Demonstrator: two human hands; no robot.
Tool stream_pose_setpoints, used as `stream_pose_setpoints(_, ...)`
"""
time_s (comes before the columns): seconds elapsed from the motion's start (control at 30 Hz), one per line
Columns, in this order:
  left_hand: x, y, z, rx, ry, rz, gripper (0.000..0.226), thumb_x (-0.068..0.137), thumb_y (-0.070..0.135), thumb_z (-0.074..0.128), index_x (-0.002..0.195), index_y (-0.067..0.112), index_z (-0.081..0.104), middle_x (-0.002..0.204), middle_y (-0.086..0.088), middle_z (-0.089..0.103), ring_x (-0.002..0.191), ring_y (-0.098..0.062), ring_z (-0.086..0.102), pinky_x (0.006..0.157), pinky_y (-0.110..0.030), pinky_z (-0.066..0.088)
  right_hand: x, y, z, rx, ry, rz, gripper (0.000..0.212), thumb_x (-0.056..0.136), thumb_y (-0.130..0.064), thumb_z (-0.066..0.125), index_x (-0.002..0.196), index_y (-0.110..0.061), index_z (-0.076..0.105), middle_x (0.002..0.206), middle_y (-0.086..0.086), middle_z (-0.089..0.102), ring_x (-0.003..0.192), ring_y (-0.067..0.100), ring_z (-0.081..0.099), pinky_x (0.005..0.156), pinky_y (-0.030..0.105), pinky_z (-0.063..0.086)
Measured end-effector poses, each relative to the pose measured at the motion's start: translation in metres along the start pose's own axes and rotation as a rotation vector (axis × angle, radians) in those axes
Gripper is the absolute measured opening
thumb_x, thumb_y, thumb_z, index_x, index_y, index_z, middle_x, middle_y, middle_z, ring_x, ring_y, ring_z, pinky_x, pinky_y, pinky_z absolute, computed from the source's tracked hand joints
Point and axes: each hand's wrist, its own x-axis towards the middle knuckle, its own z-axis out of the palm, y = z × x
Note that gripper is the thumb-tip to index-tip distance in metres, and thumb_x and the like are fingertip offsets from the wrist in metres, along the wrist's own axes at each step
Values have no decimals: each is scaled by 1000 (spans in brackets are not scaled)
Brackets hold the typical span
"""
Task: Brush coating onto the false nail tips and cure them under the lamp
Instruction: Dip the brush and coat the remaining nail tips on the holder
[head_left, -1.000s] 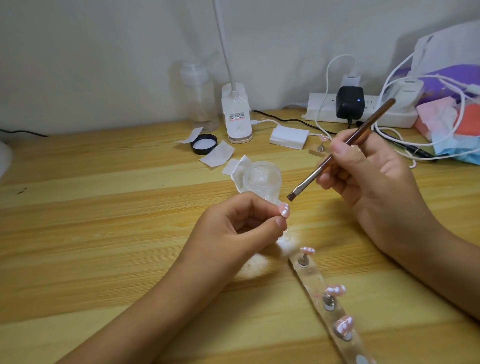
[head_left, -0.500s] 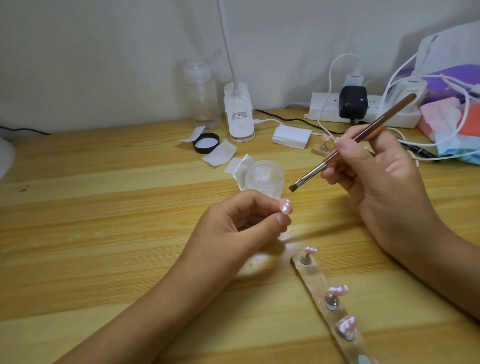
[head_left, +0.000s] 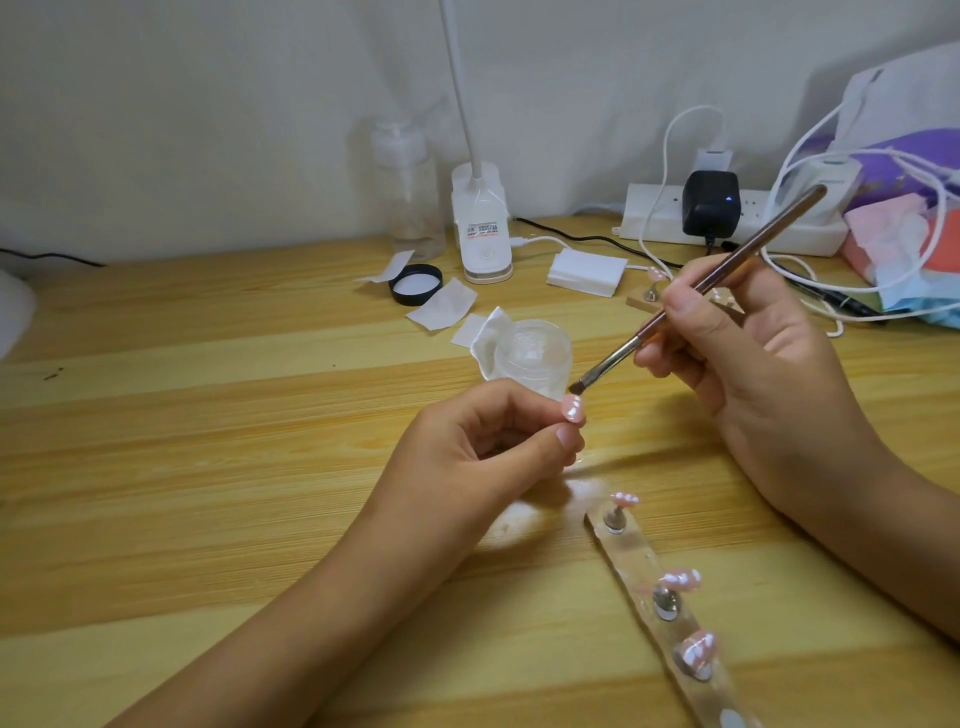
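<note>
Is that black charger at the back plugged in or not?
Plugged in: the black charger sits in the white power strip, and a small blue light glows on its face.

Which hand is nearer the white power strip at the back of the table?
Right. The right hand, holding the brush, is in front of the power strip; the left hand, pinching a nail tip, sits farther forward and to the left.

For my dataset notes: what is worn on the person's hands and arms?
Nothing visible: the left hand and right hand are bare, without gloves, rings or bracelets. The left forearm and right forearm show no sleeves or watch. Fingernails look short, unpainted.
</note>
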Motion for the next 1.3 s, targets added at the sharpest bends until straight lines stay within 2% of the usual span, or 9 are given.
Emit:
stream_pose_setpoints(0.1, 0, 0, 0, -3, 1, -2, 9, 79, 22, 72, 82, 28, 77, 87, 2, 76, 82, -11, 72, 77, -21, 55, 1, -1, -2, 63, 6, 6, 10, 89, -25, 62, 94, -20, 56, 70, -7, 64, 66, 9, 63, 66, 20, 52)
stream_pose_setpoints(0.2, 0, 0, 1, 5, 4, -4, 8, 78, 23, 73, 80, 30, 76, 86, 0, 76, 82, -12, 72, 80, -24, 57, 0, -1, -3, 104, -52, 38, 7, 88, -20, 58, 94, -19, 56, 69, -6, 63, 64, 8, 62, 64, 19, 52)
stream_pose_setpoints(0.33, 1, 0, 0, 15, -2, -8, 7, 78, 24, 73, 79, 29, 76, 85, 2, 76, 82, -11, 71, 78, -22, 56, -2, -2, -1, 75, -94, 49, 15, 82, -27, 65, 93, -20, 58, 70, -3, 64, 64, 12, 63, 65, 21, 53)
stream_pose_setpoints(0.5, 1, 1, 1, 21, -3, -7, 11, 77, 21, 72, 74, 32, 75, 84, 5, 76, 78, -7, 70, 74, -21, 56, -3, -2, -1, 70, -89, 37, 14, 82, -26, 64, 93, -20, 58, 69, -4, 64, 64, 10, 63, 65, 21, 54)
stream_pose_setpoints(0.67, 1, 1, 2, 38, 6, -13, 12, 77, 22, 71, 73, 33, 75, 84, 3, 76, 78, -7, 70, 81, -31, 58, -4, -4, -1, 70, -99, 27, 10, 84, -21, 61, 92, -18, 56, 69, -3, 63, 64, 11, 62, 64, 21, 53)
stream_pose_setpoints(0.93, 0, 4, 1, 4, -15, -2, 14, 77, 19, 72, 74, 31, 76, 85, 3, 76, 79, -7, 70, 77, -21, 56, -4, -4, 0, 10, -74, -18, 9, 86, -20, 59, 94, -18, 55, 70, -5, 63, 64, 10, 62, 66, 22, 53)
stream_pose_setpoints(1.03, 0, 6, 1, -42, -11, -10, 7, 77, 17, 79, 78, 24, 77, 82, 1, 76, 76, -7, 70, 73, -17, 54, -3, -4, 2, -8, -54, -39, 15, 83, -28, 63, 94, -19, 56, 71, -5, 64, 66, 11, 63, 68, 23, 53)
stream_pose_setpoints(1.13, 0, 8, 1, -93, 21, -28, 8, 72, 22, 72, 78, 18, 77, 79, -2, 75, 74, -9, 71, 69, -15, 52, -3, -3, 2, -10, -26, -60, 16, 82, -31, 63, 94, -21, 57, 72, -4, 65, 68, 12, 64, 69, 23, 53)
stream_pose_setpoints(1.3, 1, 9, 0, -95, 43, -38, 14, 71, 25, 71, 80, 17, 77, 80, -3, 76, 76, -10, 71, 71, -17, 54, -1, 0, -3, 68, -4, -35, 5, 92, -16, 53, 94, -19, 58, 73, -4, 66, 70, 12, 64, 68, 21, 52)
